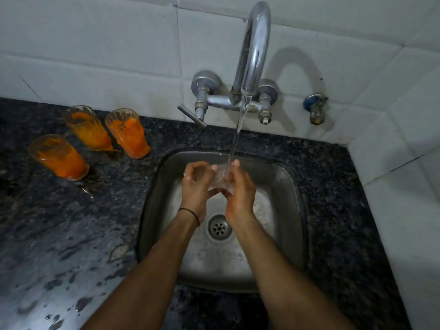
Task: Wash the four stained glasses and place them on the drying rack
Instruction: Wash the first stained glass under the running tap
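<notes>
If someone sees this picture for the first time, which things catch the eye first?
The three orange-stained glasses stand out most, upright on the dark counter left of the sink. Next comes the clear glass, gripped by the left hand and the right hand over the sink, under water running from the tap.

No words, numbers or signs can be read here. The three orange glasses (128,133) on the table (59,222) show no labels. The shiny tap (252,51), the sink (292,210) and the white wall tiles (95,44) are plain too.
</notes>
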